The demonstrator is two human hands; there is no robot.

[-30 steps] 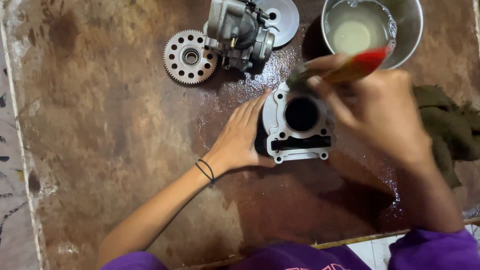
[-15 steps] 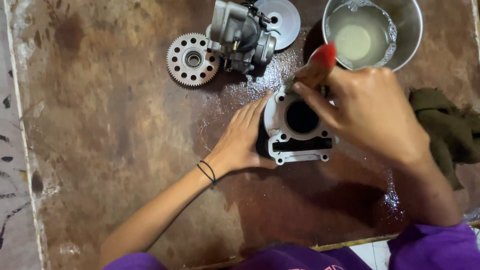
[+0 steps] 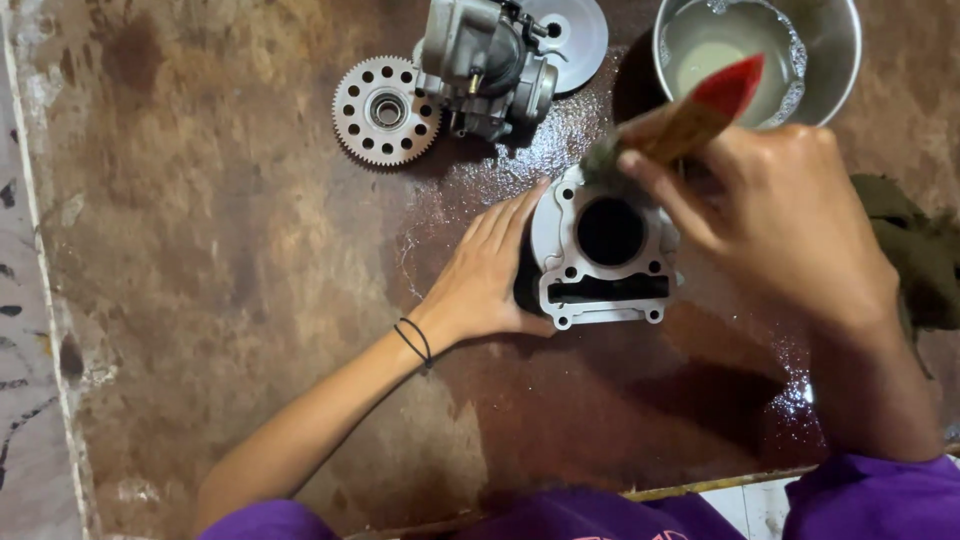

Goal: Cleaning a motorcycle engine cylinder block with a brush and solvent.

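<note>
Matt cast-metal cylinder, wet rusty tabletop.

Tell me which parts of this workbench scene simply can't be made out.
- Brush bristles: blurred in the head view and partly behind the right hand.
- Engine cylinder: its left wall is covered by the left hand.
- Metal bowl: cut by the top edge.
- Dark rag: runs off the right edge.
</note>
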